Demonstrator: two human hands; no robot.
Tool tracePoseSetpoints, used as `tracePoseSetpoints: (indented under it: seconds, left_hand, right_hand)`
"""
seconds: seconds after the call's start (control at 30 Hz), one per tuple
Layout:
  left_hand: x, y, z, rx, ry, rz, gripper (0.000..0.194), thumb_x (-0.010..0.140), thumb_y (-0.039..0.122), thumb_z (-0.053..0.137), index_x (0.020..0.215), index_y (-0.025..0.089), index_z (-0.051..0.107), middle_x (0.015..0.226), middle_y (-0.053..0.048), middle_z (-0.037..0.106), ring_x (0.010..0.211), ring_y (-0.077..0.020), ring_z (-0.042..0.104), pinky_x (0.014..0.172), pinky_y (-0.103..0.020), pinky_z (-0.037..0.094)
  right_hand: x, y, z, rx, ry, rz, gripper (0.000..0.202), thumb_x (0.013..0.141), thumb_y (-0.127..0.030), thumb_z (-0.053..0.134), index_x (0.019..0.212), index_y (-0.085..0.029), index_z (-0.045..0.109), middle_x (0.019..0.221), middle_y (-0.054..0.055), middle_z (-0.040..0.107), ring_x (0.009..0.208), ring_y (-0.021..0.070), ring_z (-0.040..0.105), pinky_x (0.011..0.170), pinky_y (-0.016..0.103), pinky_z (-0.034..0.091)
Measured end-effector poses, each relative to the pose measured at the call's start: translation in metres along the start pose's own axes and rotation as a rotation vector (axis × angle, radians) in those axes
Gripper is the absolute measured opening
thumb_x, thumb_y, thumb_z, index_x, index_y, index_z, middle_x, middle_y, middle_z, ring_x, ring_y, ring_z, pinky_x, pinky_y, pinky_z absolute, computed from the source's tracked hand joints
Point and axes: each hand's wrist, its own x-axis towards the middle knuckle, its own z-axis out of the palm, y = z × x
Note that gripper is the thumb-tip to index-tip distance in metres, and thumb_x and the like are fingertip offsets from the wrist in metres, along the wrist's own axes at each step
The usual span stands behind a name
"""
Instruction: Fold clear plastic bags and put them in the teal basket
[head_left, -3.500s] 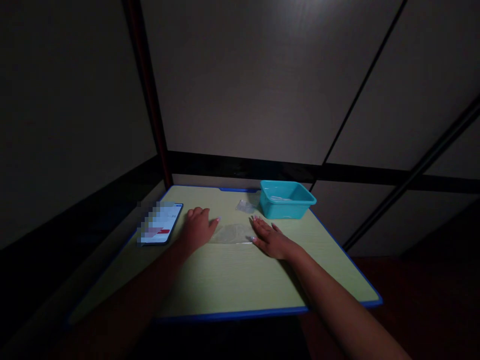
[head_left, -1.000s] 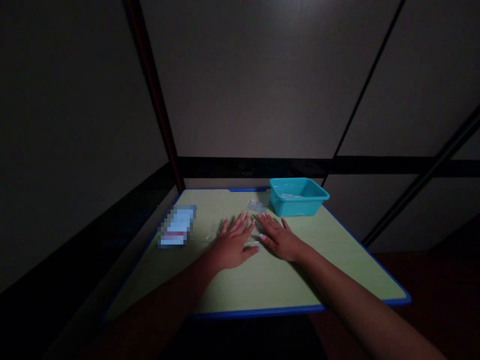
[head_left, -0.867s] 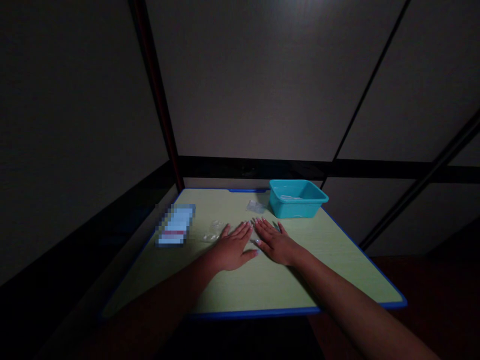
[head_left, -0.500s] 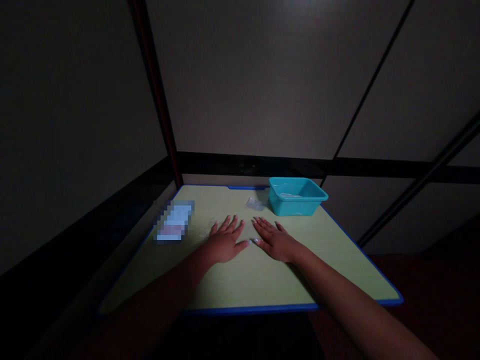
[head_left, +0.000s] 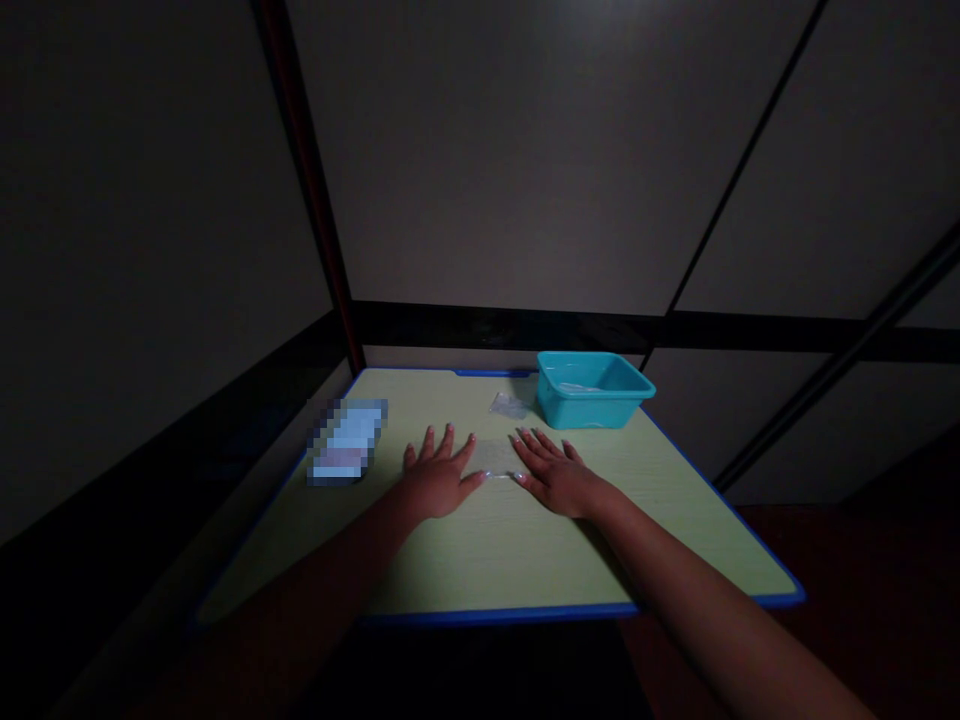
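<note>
My left hand [head_left: 439, 480] lies palm down with its fingers spread, over the left part of a clear plastic sheet or bag [head_left: 495, 459]. On the right part of the same clear piece rests my right hand [head_left: 553, 475], flat and with its fingers apart. The plastic shows between the two hands, flat on the light green table [head_left: 495, 560]. Behind it lies a second small clear plastic piece [head_left: 511, 405], crumpled.
A turquoise basin [head_left: 592, 407] with something clear or whitish inside stands at the back right of the table. At the left edge lies a blurred, phone-like object [head_left: 349, 442]. Walls rise behind the table and to its left.
My left hand has slid to the left, away from my right hand, and more of the clear plastic shows between them. My right hand has barely moved.
</note>
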Motion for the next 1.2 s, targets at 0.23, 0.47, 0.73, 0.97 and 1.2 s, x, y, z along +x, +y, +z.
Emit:
tracePoseSetpoints:
  seconds: [0.23, 0.47, 0.73, 0.97, 1.2]
  left_hand:
    - [0.000, -0.001, -0.003, 0.036, 0.022, -0.057, 0.070, 0.081, 0.069, 0.026, 0.142, 0.037, 0.017, 0.151, -0.010, 0.009, 0.136, -0.0402, 0.001, 0.099, -0.065, 0.011]
    - [0.004, -0.007, -0.006, 0.128, 0.060, -0.142, 0.078, 0.084, 0.066, 0.023, 0.143, 0.015, 0.023, 0.149, -0.019, 0.013, 0.137, -0.0351, 0.001, 0.103, -0.060, 0.012]
    - [0.011, -0.020, -0.022, 0.192, 0.297, -0.162, 0.058, 0.083, 0.058, 0.038, 0.114, 0.013, 0.056, 0.117, -0.017, 0.056, 0.114, -0.0310, 0.044, 0.094, -0.040, 0.034]
    - [0.020, -0.037, -0.024, 0.188, 0.325, -0.188, 0.057, 0.078, 0.061, 0.044, 0.099, 0.010, 0.058, 0.103, -0.018, 0.058, 0.104, -0.0302, 0.049, 0.089, -0.037, 0.036]
    - [0.023, -0.035, -0.019, 0.176, 0.289, -0.193, 0.054, 0.076, 0.060, 0.047, 0.097, 0.011, 0.059, 0.102, -0.017, 0.058, 0.104, -0.0316, 0.048, 0.084, -0.037, 0.039]
  right_hand:
    - [-0.001, 0.000, 0.000, -0.007, -0.005, 0.008, 0.066, 0.090, -0.058, 0.019, 0.146, -0.026, 0.004, 0.151, 0.002, -0.002, 0.138, 0.0258, -0.003, 0.104, 0.061, 0.007]
    - [0.000, 0.002, 0.002, -0.016, 0.001, 0.006, 0.064, 0.090, -0.057, 0.019, 0.145, -0.030, 0.002, 0.151, 0.001, -0.004, 0.138, 0.0258, -0.004, 0.103, 0.062, 0.008]
    - [-0.001, 0.003, 0.000, 0.000, -0.024, 0.001, 0.064, 0.090, -0.058, 0.018, 0.145, -0.029, 0.001, 0.151, 0.001, -0.006, 0.138, 0.0249, -0.006, 0.104, 0.061, 0.005]
    - [-0.003, 0.002, -0.001, 0.004, -0.018, 0.000, 0.065, 0.090, -0.057, 0.018, 0.145, -0.028, 0.001, 0.151, 0.002, -0.005, 0.138, 0.0247, -0.006, 0.104, 0.061, 0.005]
    - [-0.003, 0.002, -0.002, 0.013, -0.033, -0.001, 0.065, 0.090, -0.057, 0.018, 0.146, -0.027, 0.002, 0.151, 0.003, -0.005, 0.138, 0.0237, -0.007, 0.104, 0.059, 0.005]
